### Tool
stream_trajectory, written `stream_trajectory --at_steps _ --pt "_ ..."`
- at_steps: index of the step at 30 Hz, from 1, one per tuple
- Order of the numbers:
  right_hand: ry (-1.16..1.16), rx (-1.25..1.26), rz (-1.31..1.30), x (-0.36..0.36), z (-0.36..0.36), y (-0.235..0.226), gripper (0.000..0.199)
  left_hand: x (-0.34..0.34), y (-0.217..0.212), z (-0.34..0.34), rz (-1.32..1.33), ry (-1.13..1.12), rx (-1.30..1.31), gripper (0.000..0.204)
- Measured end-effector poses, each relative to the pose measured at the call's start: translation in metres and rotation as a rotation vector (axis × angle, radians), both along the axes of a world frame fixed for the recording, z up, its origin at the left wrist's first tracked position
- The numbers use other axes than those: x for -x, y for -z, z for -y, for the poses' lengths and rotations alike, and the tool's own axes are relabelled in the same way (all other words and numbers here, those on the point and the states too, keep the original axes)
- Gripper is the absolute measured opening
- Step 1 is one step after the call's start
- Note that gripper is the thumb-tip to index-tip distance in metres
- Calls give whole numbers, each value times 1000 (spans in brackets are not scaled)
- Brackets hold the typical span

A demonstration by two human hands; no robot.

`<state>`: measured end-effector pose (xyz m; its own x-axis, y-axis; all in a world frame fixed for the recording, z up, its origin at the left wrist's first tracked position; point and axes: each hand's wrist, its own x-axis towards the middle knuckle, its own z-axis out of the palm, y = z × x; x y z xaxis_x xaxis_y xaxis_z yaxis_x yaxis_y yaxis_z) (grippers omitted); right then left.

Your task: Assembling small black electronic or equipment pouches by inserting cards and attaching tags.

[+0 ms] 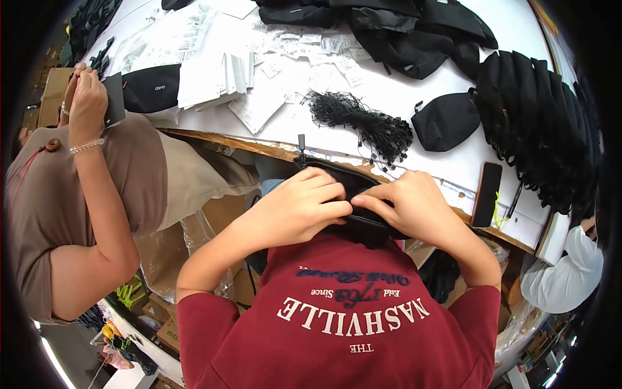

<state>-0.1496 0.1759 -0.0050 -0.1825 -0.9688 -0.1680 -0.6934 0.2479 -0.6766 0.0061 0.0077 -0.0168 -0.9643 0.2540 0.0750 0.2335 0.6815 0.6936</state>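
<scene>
Between left hand (310, 202) and right hand (407, 202), black pouch (356, 179) in both curled-finger grips.

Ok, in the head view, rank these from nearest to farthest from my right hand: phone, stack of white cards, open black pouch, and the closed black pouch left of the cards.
From your right hand:
1. Open black pouch: at your fingers.
2. Phone: right, by the table edge.
3. Stack of white cards: far left.
4. Closed black pouch: beyond the cards, farther left.
</scene>
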Motion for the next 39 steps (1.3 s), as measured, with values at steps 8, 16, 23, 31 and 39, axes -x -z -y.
stream_trajectory --at_steps 8,16,23,31,39 --pt "-102 -79 146 1 -15 -1 26 85 53 83 98 -701 -161 38" --pt "-31 171 -45 4 -30 1 14 124 127 115 158 -885 111 40" --pt "-128 283 -393 16 -24 -26 12 75 3 60 -355 -680 -388 15" --pt "-126 453 -549 12 -7 -40 15 28 -3 46 -418 -797 -490 67" --pt "212 586 -322 -12 9 -13 29 25 47 18 -27 -591 -1876 46"
